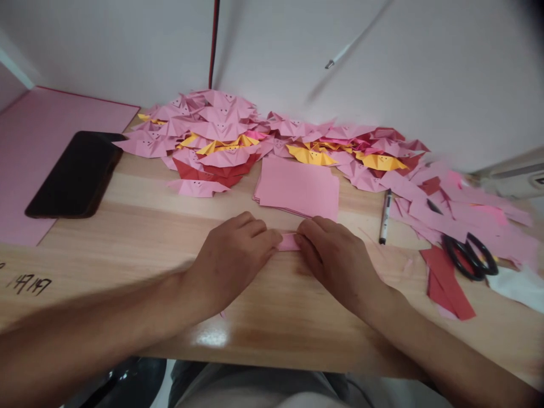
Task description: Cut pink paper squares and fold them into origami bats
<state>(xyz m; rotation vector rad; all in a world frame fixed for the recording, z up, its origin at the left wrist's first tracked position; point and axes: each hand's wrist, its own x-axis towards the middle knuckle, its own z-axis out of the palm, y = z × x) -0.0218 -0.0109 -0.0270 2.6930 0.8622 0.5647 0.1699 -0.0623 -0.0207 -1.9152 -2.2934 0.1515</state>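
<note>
Between my two hands a small folded strip of pink paper (289,242) lies close to the wooden tabletop. My left hand (238,258) has its fingers closed on the strip's left end. At the right end, my right hand (334,255) pinches it with thumb and fingers together. Only the middle of the strip shows; both ends are hidden under my fingers. Just beyond my hands sits a stack of pink paper sheets (300,187). Behind it is a large heap of folded paper figures (227,116), mostly pink with some yellow and red, many with drawn dot eyes.
A black phone (76,175) rests on a large pink sheet (25,158) at left. On the right are a marker (385,217), black-handled scissors (470,260), red paper strips (450,283) and pink scraps (476,218). A white wall (272,51) rises behind.
</note>
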